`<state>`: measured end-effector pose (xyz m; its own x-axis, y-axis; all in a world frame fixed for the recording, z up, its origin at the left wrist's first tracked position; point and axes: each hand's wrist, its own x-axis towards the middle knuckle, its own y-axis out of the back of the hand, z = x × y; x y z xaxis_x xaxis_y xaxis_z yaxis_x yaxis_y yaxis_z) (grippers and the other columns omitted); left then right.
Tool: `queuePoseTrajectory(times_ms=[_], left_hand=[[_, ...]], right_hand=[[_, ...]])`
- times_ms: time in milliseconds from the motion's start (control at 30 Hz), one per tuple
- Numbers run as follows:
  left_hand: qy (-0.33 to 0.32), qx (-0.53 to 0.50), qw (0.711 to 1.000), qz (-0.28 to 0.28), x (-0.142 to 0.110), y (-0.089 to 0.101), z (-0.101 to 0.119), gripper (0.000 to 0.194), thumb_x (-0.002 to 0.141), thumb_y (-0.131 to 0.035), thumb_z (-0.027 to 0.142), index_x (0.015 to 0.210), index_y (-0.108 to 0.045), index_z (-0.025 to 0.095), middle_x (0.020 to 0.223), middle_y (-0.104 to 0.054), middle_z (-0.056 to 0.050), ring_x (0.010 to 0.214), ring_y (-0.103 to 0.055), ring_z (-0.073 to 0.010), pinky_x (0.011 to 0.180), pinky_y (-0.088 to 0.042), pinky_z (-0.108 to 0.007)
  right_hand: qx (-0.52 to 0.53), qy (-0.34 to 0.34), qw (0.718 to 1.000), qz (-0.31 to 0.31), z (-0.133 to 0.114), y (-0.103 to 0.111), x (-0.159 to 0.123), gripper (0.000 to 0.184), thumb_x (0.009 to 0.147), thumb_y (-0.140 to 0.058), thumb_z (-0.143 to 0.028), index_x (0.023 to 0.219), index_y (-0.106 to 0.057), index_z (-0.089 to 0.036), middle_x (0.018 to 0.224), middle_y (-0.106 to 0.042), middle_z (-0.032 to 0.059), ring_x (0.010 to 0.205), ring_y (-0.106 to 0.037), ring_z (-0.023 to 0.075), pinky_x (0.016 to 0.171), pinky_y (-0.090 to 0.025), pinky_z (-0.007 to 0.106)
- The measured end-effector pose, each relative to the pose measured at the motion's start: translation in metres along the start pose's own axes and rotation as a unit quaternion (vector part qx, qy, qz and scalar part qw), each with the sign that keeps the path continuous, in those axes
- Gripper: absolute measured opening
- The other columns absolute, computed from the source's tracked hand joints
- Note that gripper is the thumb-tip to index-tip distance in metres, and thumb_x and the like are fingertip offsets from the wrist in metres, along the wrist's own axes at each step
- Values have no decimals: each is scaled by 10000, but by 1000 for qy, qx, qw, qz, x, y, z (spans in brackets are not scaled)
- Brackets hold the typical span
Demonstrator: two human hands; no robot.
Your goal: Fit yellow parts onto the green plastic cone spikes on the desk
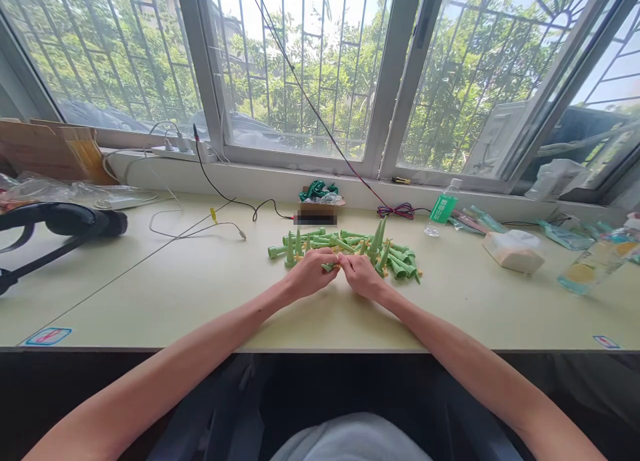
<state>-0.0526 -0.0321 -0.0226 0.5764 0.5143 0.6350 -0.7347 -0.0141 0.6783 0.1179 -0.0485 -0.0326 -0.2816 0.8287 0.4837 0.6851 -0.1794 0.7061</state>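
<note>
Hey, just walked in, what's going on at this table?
Someone's two bare hands are together over the table. The left hand holds a small green piece; the right hand meets it at the fingertips, its exact grip too small to make out. Just beyond lies a pile of green cones, a few standing upright, with yellowish bits among them.

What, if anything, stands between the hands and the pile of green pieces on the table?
Nothing visible does. The left hand holds a green piece, the right hand close beside it, and the pile of green pieces lies just beyond both.
</note>
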Motion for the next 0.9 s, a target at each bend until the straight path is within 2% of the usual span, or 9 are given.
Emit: queuePoseTrajectory(times_ms=[333,600,767,900], left_hand=[[-19,48,998,-21,-1,1,0,186,885,-512,162,874,-698,166,899,-659,-76,774,-639,-157,703,-498,-271],[-20,107,994,-33,-3,2,1,193,895,-486,157,874,-678,166,937,-655,-83,813,-654,-173,662,-496,-257],[-12,68,997,-22,-1,1,2,193,881,-501,160,833,-688,161,889,-659,-74,750,-637,-154,644,-497,-255],[51,-1,999,12,2,1,3,140,832,-564,183,815,-702,162,818,-667,-50,641,-604,-120,533,-484,-210]], right_hand=[[-3,-17,1000,-10,1,-1,2,449,974,-269,-372,558,-323,-212,506,-431,-10,524,-387,127,564,-276,274],[4,-45,999,-16,-2,-1,4,442,946,-288,-358,527,-298,-220,465,-389,-10,494,-367,135,528,-274,275],[37,-67,997,-26,-1,-1,4,485,948,-294,-377,492,-326,-216,429,-407,-9,471,-395,129,525,-304,267],[65,-94,993,-11,1,-2,4,545,951,-312,-451,461,-334,-212,401,-398,-11,443,-397,120,506,-307,260]])
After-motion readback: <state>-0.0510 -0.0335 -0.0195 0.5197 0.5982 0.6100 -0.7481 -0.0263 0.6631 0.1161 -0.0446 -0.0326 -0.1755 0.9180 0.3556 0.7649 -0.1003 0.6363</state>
